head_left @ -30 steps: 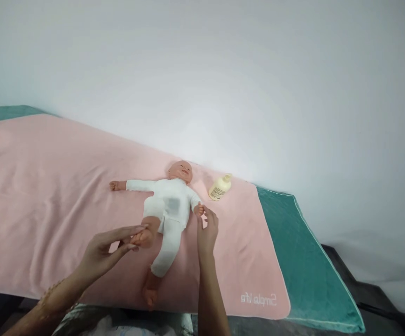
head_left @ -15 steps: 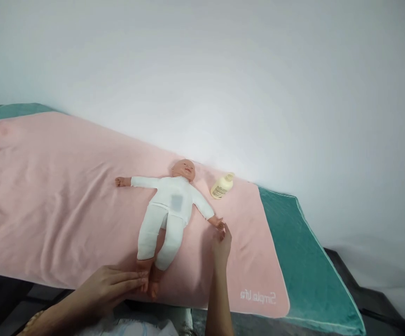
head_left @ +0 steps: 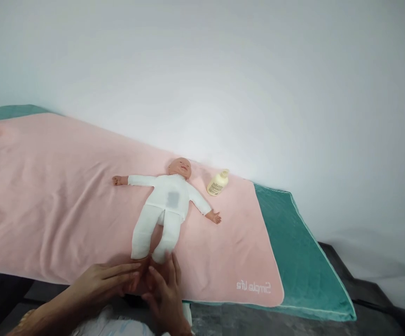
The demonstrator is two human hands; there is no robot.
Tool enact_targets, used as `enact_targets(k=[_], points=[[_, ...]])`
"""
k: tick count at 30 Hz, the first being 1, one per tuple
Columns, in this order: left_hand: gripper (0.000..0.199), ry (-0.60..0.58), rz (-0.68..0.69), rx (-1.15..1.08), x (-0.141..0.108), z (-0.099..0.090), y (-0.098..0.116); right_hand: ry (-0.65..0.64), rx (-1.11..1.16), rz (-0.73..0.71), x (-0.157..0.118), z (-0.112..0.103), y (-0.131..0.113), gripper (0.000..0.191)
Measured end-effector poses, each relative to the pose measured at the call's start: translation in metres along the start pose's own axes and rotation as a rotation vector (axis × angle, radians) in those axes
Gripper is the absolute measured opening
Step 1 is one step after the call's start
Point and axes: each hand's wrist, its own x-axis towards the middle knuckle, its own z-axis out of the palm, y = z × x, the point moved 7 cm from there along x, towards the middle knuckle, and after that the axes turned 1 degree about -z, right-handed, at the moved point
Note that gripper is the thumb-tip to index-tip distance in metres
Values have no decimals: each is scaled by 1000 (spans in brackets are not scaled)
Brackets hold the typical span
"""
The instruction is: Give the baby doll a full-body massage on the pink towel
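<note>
A baby doll [head_left: 165, 198] with a white cloth body lies on its back with arms spread and feet toward me. My left hand [head_left: 109, 282] lies against the doll's foot on the left, its fingers long and close together around it. Slightly blurred, my right hand [head_left: 167, 291] closes around the other foot, fingers on both sides. Both feet are largely hidden by my hands. Beside the doll's head and shoulder stands a pale yellow lotion bottle [head_left: 217, 183] with a pump top, leaning in the view.
A pink blanket [head_left: 65, 186] with white lettering near its right corner lies under the doll. Beneath it, a teal cover [head_left: 303, 261] shows at both ends. A white wall [head_left: 223, 84] borders the far side. Dark furniture [head_left: 342, 266] stands past the right end.
My right hand has let go of the doll's hand on the right and moved down and left to its foot. My left hand stays at the other foot. The view has shifted slightly.
</note>
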Motion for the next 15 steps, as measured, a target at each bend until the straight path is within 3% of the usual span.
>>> enact_targets(k=[4, 6, 8, 10, 12, 13, 15], points=[[45, -146, 103, 13, -3, 0, -10, 16, -123, -101, -14, 10, 4, 64], [42, -130, 49, 12, 0, -6, -21, 60, -177, -108, -18, 15, 7, 56], [33, -41, -97, 4, 13, -18, -37, 86, -195, -89, -21, 20, 10, 52], [30, 160, -345, -18, 30, -40, -59, 89, -190, -70, -22, 24, 11, 52], [47, 425, -606, -111, 46, -61, -83, 91, -178, -51, -22, 26, 12, 51], [54, 592, -674, -209, 54, -71, -92, 94, -174, -47, -22, 26, 12, 51], [58, 809, -755, -446, 71, -78, -111, 103, -174, -49, -22, 25, 13, 52]])
